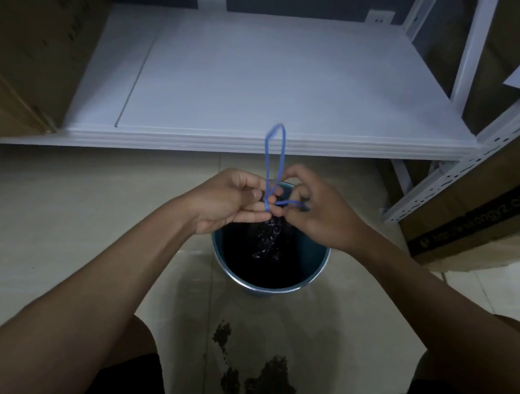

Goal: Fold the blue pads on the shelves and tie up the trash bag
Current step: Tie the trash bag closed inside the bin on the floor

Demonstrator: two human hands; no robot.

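Over the bin: both hands are up above the bin (315,261), which sits on the floor (68,230) right in front of the shelf (260,75)
Bag: black bag (268,240), neck bunched into a rope, hanging down into the bin from the hands
Drawstring: blue drawstring (283,149), one long loop sticking up past the shelf edge, a short run going sideways to the right
Left hand: left hand (234,201), fingers curled, pinching the string and the bag neck right where they cross
Right hand: right hand (322,209), thumb and forefinger pinch the loop low down, and the sideways strand seems hooked round a lower finger (can't quite see how)
How it'll handle: thin film, I'd guess, so soft and crinkly with zero stiffness. Can't tell how full it is
String feel: probably slick plastic, so the knot will likely slip unless it's pulled snug
Where to grab: at the gathered neck just under the crossing, not lower on the film, which would just stretch or tear
Pads: no blue pads in sight; the shelf board looks bare white
Also there: cardboard boxes (479,216) either side, dark crumbs (260,376) on the floor near the knees
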